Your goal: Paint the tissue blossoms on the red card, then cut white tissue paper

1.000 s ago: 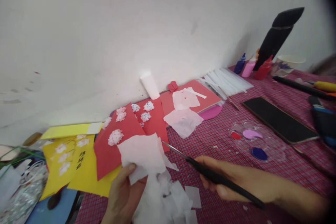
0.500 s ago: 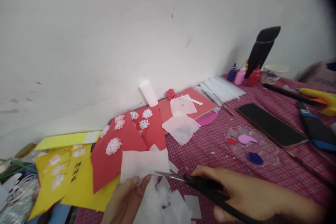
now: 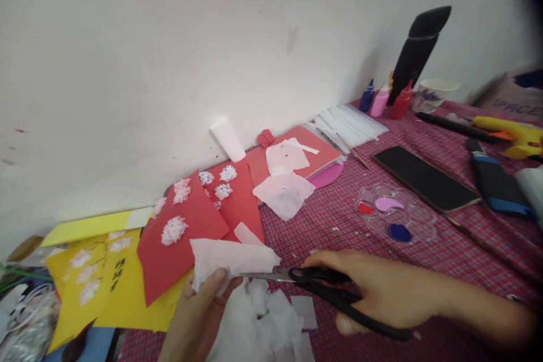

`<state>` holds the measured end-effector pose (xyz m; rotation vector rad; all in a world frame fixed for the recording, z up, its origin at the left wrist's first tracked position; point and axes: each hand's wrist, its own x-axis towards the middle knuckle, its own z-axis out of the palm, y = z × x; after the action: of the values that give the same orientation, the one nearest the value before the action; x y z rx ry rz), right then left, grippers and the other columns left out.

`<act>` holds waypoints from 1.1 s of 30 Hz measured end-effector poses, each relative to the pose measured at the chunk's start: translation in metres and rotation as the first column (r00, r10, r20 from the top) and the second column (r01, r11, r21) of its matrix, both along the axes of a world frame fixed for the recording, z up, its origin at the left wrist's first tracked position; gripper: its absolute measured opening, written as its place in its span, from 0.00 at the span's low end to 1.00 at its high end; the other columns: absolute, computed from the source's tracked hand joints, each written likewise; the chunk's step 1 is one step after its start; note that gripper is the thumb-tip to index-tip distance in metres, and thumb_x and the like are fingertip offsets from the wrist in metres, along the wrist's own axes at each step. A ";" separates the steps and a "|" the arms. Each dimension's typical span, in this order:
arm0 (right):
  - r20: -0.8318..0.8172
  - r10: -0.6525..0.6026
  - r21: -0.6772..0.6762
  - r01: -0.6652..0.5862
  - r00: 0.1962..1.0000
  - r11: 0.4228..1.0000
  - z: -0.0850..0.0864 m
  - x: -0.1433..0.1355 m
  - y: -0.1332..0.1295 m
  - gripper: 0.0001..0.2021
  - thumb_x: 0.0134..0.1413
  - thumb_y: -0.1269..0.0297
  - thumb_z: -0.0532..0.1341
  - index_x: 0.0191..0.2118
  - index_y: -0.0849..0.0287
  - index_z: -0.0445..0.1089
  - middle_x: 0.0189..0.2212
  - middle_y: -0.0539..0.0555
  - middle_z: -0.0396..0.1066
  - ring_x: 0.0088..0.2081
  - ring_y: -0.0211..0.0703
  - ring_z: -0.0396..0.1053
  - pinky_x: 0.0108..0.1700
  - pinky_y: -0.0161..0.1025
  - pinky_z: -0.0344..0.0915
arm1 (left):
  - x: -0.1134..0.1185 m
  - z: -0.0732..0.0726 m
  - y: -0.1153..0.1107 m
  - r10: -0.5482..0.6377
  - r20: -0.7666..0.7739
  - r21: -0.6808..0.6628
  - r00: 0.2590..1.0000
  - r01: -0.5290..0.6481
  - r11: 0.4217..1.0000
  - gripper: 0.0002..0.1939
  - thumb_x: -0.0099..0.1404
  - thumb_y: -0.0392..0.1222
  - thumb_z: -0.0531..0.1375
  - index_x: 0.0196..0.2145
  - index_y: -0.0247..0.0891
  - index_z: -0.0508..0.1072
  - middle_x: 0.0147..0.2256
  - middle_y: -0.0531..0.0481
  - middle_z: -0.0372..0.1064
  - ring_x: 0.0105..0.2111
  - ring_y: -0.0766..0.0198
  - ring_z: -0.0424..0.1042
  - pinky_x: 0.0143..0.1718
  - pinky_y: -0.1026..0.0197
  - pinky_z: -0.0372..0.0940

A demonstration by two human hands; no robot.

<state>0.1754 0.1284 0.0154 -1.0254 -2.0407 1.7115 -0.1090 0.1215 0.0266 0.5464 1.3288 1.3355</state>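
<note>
Near the front edge of the red checked tablecloth, my left hand pinches a thin white tissue sheet while my right hand grips black-handled scissors, blades at its edge, mid-cut; I judge closing them steadily comes next.

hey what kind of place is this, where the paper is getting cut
Most likely a home craft table set against a white wall: red and yellow paper cards with flower cut-outs, small paint bottles, a yellow glue gun and paint blobs on a clear palette.
</note>
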 end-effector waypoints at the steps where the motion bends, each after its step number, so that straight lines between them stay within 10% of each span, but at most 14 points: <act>1: 0.005 -0.002 -0.012 0.002 1.000 1.000 0.000 0.000 0.000 0.27 0.42 0.64 0.66 0.52 0.60 0.67 0.36 0.52 0.69 0.34 0.40 0.66 0.35 0.34 0.63 | 0.000 0.000 0.000 0.005 0.008 -0.002 1.000 -0.005 1.000 0.21 0.39 0.37 0.75 0.34 0.42 0.78 0.31 0.52 0.77 0.35 0.58 0.76 0.36 0.59 0.75; 33: 0.043 -0.069 -0.138 0.074 0.997 0.988 -0.011 -0.009 -0.003 0.26 0.39 0.70 0.66 0.50 0.55 0.69 0.38 0.51 0.71 0.37 0.43 0.66 0.39 0.37 0.63 | -0.003 -0.010 -0.001 -0.165 -0.004 0.083 0.986 0.165 0.983 0.08 0.49 0.39 0.70 0.24 0.34 0.75 0.25 0.51 0.70 0.26 0.66 0.68 0.26 0.65 0.65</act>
<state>0.1665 0.1258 0.0047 -1.1681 -1.9042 1.8329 -0.1117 0.1203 0.0170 0.6961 1.2020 1.2583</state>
